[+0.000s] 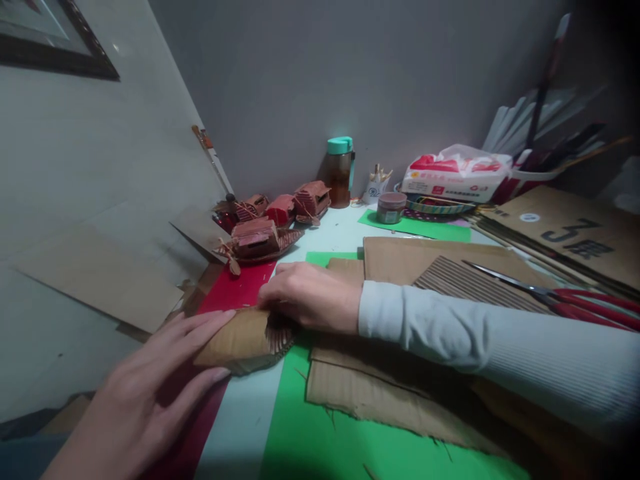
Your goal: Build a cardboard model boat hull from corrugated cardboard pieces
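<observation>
Grey wall (280, 80) backs the head view, meeting a paler wall (110, 133) beyond the left hand (155, 373), while a white table (240, 427) stretches beneath both hands. Between them lies a curved brown cardboard piece (240, 340), its ribbed end toward the right hand (310, 297). The left hand holds this piece, fingers along its far edge and thumb along the near one. The right hand is curled in at the ribbed end; its fingertips are hidden, so I cannot tell whether they grip it. Just beyond the hands, a red sheet (235, 287) lies near several reddish model boats (257, 240). Under the right forearm, flat cardboard sheets (370, 393) overlap a green sheet (320, 453). Past that forearm, red-handled scissors (544, 292) lie partly over a corrugated piece (450, 277). Farther out from the right hand stand a bottle (340, 177) with a turquoise lid, a white cup (375, 191) of thin sticks and a small jar (391, 211). To their right, a tissue pack (450, 180) sits above a woven basket (443, 207), and marked cardboard (565, 217) lies nearer.
</observation>
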{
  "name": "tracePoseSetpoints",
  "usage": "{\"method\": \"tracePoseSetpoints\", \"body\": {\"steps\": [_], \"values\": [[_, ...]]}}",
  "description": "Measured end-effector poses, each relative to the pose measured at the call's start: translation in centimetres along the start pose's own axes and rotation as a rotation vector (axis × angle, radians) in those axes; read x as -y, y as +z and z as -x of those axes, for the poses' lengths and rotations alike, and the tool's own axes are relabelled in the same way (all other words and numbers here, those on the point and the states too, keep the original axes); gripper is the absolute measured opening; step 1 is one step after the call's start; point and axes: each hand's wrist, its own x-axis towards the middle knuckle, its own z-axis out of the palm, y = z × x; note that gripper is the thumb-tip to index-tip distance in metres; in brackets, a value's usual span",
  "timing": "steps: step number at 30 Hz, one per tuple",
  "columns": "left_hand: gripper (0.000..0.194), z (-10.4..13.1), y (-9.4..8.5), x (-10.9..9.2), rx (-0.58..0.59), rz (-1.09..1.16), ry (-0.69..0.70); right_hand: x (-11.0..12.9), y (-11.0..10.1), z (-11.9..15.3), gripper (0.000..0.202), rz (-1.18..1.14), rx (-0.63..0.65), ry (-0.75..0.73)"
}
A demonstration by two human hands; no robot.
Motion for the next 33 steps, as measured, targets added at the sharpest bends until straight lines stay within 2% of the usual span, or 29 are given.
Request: {"method": "tracePoseSetpoints", "body": {"steps": [3, 6, 10, 11, 20, 26, 33], "values": [[0.050, -0.4, -0.4, -0.6, 0.029, 0.010, 0.000, 0.8, -1.0, 0.1, 0.028, -0.034, 0.015, 0.038], [0.046, -0.8, -0.7, -1.2, 0.030, 0.018, 0.005, 1.9, -1.8, 0.1, 0.023, -0.087, 0.023, 0.046], [0.045, -1.3, -0.6, -1.6, 0.016, 0.041, -0.001, 2.5, -1.8, -0.2, 0.048, -0.089, 0.048, -0.008], [0.046, -1.4, -0.6, -1.6, 0.023, 0.047, -0.002, 2.4, -1.7, -0.3, 0.049, -0.087, 0.053, -0.016], [0.047, -1.4, -0.5, -1.5, 0.037, 0.073, 0.010, 1.7, -1.3, -0.5, 0.039, -0.147, 0.065, 0.041], [0.048, -1.4, -0.5, -1.5, 0.043, 0.099, -0.047, 2.1, -1.6, -0.5, 0.043, -0.154, 0.050, 0.106], [0.047, -1.3, -0.3, -1.6, 0.024, 0.124, -0.080, 3.0, -0.2, 0.0, 0.044, -0.125, -0.034, 0.162]]}}
